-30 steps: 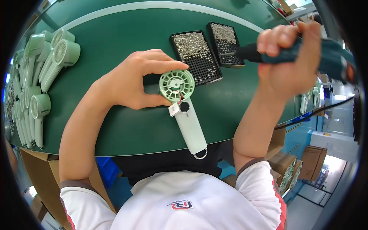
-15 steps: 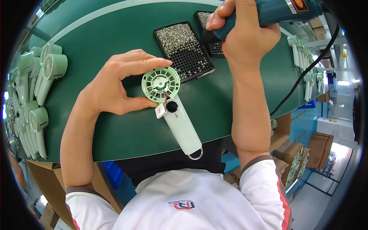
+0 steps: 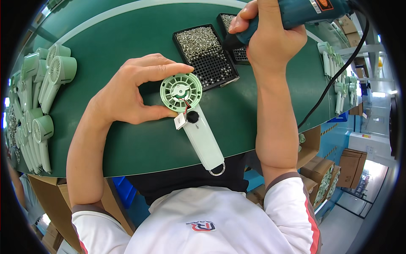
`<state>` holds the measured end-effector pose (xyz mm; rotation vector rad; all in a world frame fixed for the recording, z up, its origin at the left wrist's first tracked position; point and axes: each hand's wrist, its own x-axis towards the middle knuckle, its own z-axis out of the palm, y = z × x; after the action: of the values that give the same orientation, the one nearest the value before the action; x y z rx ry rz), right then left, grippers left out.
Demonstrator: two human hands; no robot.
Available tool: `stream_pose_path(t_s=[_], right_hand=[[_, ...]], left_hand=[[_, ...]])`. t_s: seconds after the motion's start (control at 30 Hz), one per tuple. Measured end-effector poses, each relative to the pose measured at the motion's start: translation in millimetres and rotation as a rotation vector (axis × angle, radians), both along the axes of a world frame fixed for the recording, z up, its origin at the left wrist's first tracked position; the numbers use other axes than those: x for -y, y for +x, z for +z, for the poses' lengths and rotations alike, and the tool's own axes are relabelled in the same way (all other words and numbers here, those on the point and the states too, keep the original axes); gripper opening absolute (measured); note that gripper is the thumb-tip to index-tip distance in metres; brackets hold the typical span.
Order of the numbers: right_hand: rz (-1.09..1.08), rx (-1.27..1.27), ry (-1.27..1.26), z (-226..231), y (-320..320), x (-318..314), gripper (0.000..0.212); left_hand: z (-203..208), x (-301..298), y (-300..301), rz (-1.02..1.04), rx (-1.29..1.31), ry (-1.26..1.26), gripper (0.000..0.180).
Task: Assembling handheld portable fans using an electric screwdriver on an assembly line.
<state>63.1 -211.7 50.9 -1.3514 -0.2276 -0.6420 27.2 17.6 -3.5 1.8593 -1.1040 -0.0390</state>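
My left hand [image 3: 131, 86] grips the round head of a pale green handheld fan [image 3: 205, 142] between thumb and fingers. Its slotted round housing faces up, with red and dark wires, a white tag-like piece [image 3: 180, 121] and a black round part at the neck. The handle slants toward me and ends in a metal ring past the table edge. In my right hand [image 3: 275, 46] is a teal electric screwdriver [image 3: 311, 12], its dark tip pointing left over the screw trays. A black screw tray [image 3: 205, 55] lies just beyond the fan, loose silver screws heaped at its far end.
A second screw tray [image 3: 226, 19] stands behind the screwdriver. Several green fans [image 3: 61, 70] are piled along the left of the green table [image 3: 139, 148], and more fan parts [image 3: 325, 59] lie at the right. A black cord [image 3: 338, 74] hangs from the screwdriver. Cardboard boxes [image 3: 353, 167] stand beyond the table.
The fan, my left hand and the tray appear slightly farther right in the picture. The screwdriver has shifted a little left relative to the tray. Both grips are unchanged.
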Motion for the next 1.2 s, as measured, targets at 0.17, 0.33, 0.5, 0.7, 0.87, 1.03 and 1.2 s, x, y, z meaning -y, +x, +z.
stream_pose_path(t_s=[0.17,0.33,0.5,0.7,0.87,1.03,1.2], right_hand=[[0.025,-0.027,-0.032,3,-5,-7,0.029],[0.071,-0.045,-0.103,4,-9,-15,0.019],[0.042,-0.033,-0.064,3,-6,-15,0.018],[-0.061,-0.068,-0.127,-5,7,-6,0.019],[0.021,-0.026,-0.041,5,-2,-10,0.019],[0.018,-0.003,-0.036,9,-5,-11,0.019],[-0.096,-0.056,-0.017,22,-11,-16,0.020]], left_hand=[[0,0,-1,0.007,0.001,0.008,0.070],[1,-1,0,0.009,-0.013,0.024,0.070],[-3,-2,-1,0.063,-0.039,0.016,0.080],[-2,-4,-1,0.064,-0.146,0.032,0.063],[0,-3,0,0.061,-0.109,0.036,0.061],[-3,-3,1,0.063,-0.071,0.028,0.060],[-4,-3,1,0.056,-0.047,0.015,0.060]])
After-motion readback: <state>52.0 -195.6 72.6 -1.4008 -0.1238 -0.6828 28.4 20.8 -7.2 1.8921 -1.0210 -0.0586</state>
